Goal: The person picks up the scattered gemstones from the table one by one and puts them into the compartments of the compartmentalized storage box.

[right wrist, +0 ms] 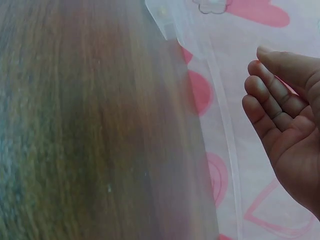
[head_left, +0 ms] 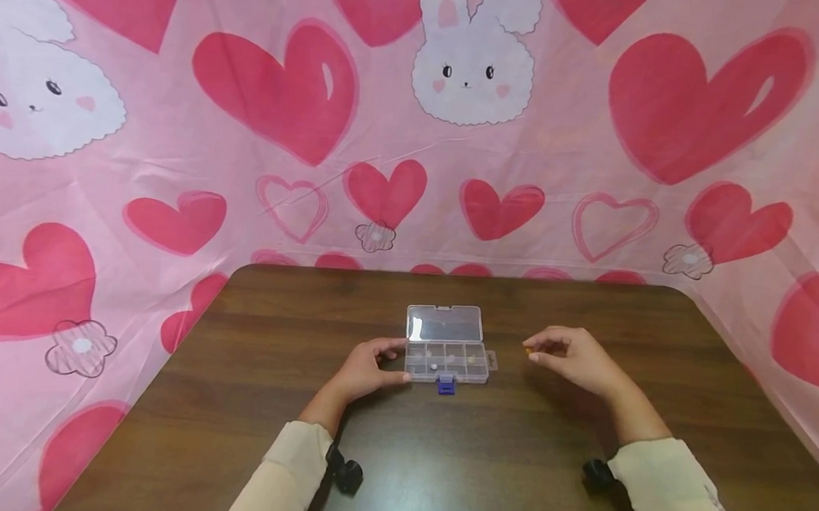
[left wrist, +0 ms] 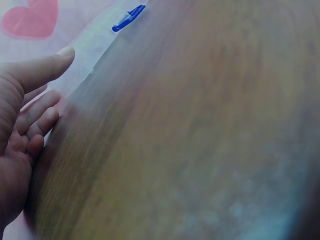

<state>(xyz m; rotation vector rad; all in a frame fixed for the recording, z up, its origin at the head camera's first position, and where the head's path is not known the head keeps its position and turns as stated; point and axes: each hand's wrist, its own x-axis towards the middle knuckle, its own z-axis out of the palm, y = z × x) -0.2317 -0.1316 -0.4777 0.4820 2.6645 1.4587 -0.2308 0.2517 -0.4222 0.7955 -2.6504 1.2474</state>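
A clear plastic compartment box [head_left: 469,379] sits on the table with its lid [head_left: 456,323] raised at the back and a blue latch [head_left: 447,385] at the front. Small pieces lie in several compartments, among them a white one [head_left: 434,367] and a yellowish one [head_left: 472,360]. My left hand [head_left: 363,370] holds the box by its left end, thumb at the front corner and fingers farther back. To the right of the box, my right hand [head_left: 578,360] pinches a tiny orange-yellow piece [head_left: 529,350] between thumb and fingertips; its kind is too small to tell.
The box stands on a brown wood-grain table [head_left: 296,303]. A clear hanging tab [head_left: 491,360] sticks out from its right end. Behind the table hangs a pink cloth [head_left: 554,140] with hearts and rabbits. Each wrist carries a small black camera [head_left: 349,476].
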